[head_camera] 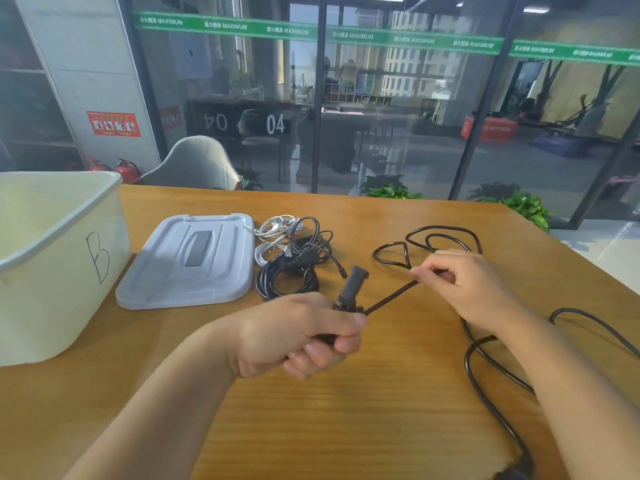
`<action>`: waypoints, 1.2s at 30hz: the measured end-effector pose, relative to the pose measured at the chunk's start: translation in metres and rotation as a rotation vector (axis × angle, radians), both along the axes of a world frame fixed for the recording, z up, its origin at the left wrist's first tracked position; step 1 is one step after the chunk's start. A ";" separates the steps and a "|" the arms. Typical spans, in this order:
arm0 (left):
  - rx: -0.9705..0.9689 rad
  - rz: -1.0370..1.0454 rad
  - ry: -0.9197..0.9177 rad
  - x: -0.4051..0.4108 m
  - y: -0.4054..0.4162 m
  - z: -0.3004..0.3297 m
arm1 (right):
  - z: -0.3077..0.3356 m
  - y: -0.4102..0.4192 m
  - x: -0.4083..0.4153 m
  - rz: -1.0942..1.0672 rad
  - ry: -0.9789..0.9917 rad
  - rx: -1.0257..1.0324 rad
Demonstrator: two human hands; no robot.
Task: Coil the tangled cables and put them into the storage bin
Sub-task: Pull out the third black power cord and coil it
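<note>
Right of the lid [194, 258], the left hand [298, 336] fists around the black cable [391, 297] below its plug; the right hand [464, 285] pinches the cable farther right, fingers curled.

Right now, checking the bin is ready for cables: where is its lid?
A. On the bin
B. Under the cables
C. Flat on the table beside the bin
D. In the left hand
C: the lid lies flat on the table, right of the open bin.

Lid [194, 261] and cable pile [294, 258] beside bin [69, 216]
</note>
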State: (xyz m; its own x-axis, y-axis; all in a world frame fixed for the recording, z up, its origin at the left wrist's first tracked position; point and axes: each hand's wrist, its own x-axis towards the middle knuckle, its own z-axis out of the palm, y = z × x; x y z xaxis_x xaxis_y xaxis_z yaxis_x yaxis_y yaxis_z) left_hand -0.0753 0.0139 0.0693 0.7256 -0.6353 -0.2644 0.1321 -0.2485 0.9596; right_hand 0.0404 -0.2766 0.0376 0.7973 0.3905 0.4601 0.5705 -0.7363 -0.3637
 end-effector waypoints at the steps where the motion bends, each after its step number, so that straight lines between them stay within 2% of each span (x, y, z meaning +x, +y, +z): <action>1: 0.057 0.002 -0.005 0.001 -0.004 -0.004 | 0.002 0.007 -0.002 -0.009 -0.072 -0.005; 4: 0.137 0.040 -0.013 0.005 -0.012 -0.015 | 0.007 0.025 -0.011 -0.088 -0.220 0.004; 7: 0.117 0.096 -0.018 0.008 -0.015 -0.019 | 0.012 0.034 -0.024 -0.098 -0.286 0.102; 13: 0.079 0.273 -0.035 0.016 -0.014 -0.026 | 0.028 0.045 -0.055 -0.034 -0.241 0.368; 19: 0.026 0.427 -0.067 0.021 -0.013 -0.033 | 0.032 0.063 -0.080 0.159 -0.074 0.436; 21: 0.027 0.407 -0.087 0.021 -0.011 -0.034 | 0.029 0.068 -0.082 0.160 -0.042 0.454; 28: 0.040 0.151 -0.088 0.011 -0.029 -0.034 | 0.025 0.063 -0.071 0.003 0.031 0.485; 36: -0.102 0.278 -0.039 0.017 -0.026 -0.038 | 0.023 0.076 -0.085 0.192 0.148 0.501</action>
